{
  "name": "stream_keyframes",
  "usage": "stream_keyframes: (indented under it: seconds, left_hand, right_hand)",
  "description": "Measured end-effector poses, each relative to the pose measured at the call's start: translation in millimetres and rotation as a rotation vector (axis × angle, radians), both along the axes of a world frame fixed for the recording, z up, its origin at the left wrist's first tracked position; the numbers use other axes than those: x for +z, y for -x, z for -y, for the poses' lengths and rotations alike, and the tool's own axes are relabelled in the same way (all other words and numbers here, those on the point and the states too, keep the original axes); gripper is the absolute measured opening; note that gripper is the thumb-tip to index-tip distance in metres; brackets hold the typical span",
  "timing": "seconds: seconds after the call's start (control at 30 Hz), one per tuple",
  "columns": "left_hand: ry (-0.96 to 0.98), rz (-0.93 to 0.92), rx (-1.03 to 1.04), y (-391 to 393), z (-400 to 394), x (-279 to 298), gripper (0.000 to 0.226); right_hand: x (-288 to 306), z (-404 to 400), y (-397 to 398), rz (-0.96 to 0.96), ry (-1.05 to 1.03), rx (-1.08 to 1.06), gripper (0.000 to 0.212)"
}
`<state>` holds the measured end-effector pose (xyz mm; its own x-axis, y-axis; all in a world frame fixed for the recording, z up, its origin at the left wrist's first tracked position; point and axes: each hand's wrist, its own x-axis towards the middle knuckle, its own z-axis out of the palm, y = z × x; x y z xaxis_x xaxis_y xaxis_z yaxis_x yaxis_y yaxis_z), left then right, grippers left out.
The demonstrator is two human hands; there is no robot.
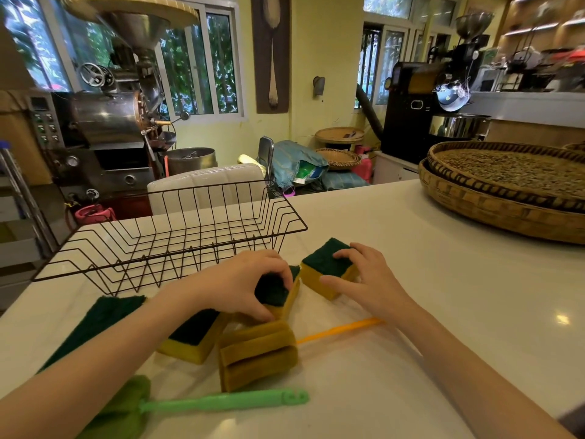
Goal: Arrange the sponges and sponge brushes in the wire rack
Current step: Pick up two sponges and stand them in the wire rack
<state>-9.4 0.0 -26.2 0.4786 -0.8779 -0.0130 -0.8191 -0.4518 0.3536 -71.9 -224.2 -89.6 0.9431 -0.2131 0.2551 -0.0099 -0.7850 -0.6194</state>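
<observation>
Centre-frame on the counter (411,280), left hand (240,283) fingers pinch one sponge (277,291), right hand (367,277) fingers spread over another sponge (326,264), both likely bound for empty wire rack (177,236) upper left.

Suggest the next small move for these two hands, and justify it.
Probably lift both sponges into the wire rack, which holds nothing yet. The left hand already grips one sponge; the right hand rests on another sponge beside it.
</observation>
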Motion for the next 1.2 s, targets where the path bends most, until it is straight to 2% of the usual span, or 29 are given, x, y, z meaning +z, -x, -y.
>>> stream_keyframes:
  seconds: [0.13,0.27,0.4,0.5,0.63,0.73,0.9,1.1,1.2]
  left_hand:
    - [-0.009,0.073,0.022,-1,3,-10,0.039]
    - [-0.036,0.039,0.015,-7,2,-5,0.04]
    - [-0.088,0.029,0.046,-13,3,5,0.053]
    - [-0.202,0.062,0.058,-15,12,6,0.054]
    - [-0.384,-0.031,0.061,-24,26,9,0.053]
    - [-0.437,-0.047,0.041,-31,33,10,0.053]
    - [-0.421,0.011,0.023,-36,38,16,0.054]
    - [-0.269,0.031,-0.02,-31,31,46,0.056]
    - [-0.167,0.047,-0.052,-30,21,65,0.053]
  right_hand:
    - [0,-3,3,0.013,0.02,-0.012,0.055]
    - [1,-3,3,0.024,0.03,-0.023,0.05]
    - [5,2,5,0.021,-0.037,0.012,0.041]
    - [5,1,4,-0.039,-0.016,0.064,0.042]
    - [6,1,4,-0.084,0.092,0.1,0.038]
    - [11,0,4,-0.082,0.168,0.126,0.044]
    - [29,-3,-5,-0.182,0.2,0.162,0.042]
    - [54,-2,-15,-0.35,0.286,0.243,0.047]
    - [68,5,-15,-0.367,0.292,0.279,0.045]
